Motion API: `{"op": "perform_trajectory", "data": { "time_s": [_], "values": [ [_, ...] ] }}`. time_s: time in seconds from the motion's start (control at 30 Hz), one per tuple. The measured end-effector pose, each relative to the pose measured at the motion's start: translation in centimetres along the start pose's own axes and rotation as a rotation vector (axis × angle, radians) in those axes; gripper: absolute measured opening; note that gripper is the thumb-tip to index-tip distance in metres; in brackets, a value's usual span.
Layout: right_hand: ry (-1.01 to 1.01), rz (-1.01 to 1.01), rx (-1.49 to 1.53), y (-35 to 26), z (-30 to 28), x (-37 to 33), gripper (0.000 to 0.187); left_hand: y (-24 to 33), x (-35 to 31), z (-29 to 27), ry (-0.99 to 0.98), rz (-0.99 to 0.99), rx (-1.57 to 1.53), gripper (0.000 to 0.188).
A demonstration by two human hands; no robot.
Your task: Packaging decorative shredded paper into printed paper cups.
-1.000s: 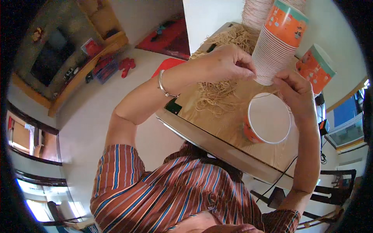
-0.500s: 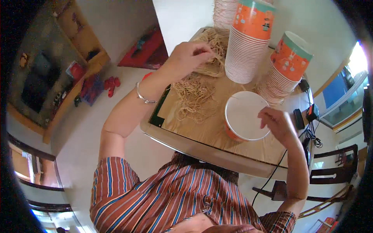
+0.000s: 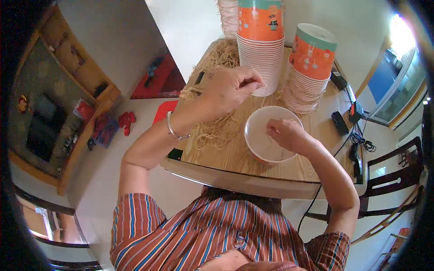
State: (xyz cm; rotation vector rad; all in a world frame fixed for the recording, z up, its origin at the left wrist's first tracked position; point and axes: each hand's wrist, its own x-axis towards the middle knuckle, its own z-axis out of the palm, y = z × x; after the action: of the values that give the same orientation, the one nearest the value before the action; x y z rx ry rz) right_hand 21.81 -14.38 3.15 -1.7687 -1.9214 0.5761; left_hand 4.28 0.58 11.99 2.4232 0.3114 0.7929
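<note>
In the head view, the orange tub [image 3: 259, 158] stands upright on the wooden table [image 3: 289, 174], its round white mouth turned up and its long axis rising from the tabletop. Taking that tub as the clock's centre, the right hand [image 3: 289, 135] reaches in from 4 o'clock, over and into the mouth, its fingers loosely curled; I cannot tell whether they meet or grip anything (a faint thin line shows against the white interior below them). The left hand [image 3: 233, 88] is raised at 11 o'clock, thumb and fingers closed in a pinch, and whether a strand sits between the tips I cannot tell; a silver bracelet [image 3: 171, 126] circles its wrist. Loose tan strands [image 3: 217, 135] lie at 9 o'clock. A tall stack [image 3: 261, 49] of similar tubs stands at 12 o'clock, mouths down, its long axis nearly along the 12-to-6 line. The shorter stack [image 3: 314, 58] is at 1 o'clock, also mouths down, its upper end leaning slightly toward 1. Black cables [image 3: 357, 137] lie at 3 o'clock, near the table's edge.
</note>
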Motion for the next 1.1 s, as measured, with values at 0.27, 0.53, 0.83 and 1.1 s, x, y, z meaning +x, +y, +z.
{"op": "perform_trajectory", "data": {
  "time_s": [0.27,0.53,0.83,1.1],
  "values": [
    [0.522,0.006,0.46,-3.8,-2.3,-0.5,0.024,-1.4,-0.9,3.4,-0.092,0.341,0.262,0.014],
    [0.304,0.023,0.815,-3.1,0.1,0.5,0.032,-0.9,-2.7,4.6,-0.128,0.394,0.199,0.012],
    [0.449,-0.033,0.272,-3.3,0.8,0.5,0.013,-1.1,-3.4,3.7,-0.143,0.253,0.166,0.013],
    [0.489,-0.004,0.225,-4.2,0.5,0.5,0.006,-2.4,-3.5,3.5,-0.128,0.241,0.109,0.013]
  ]
}}
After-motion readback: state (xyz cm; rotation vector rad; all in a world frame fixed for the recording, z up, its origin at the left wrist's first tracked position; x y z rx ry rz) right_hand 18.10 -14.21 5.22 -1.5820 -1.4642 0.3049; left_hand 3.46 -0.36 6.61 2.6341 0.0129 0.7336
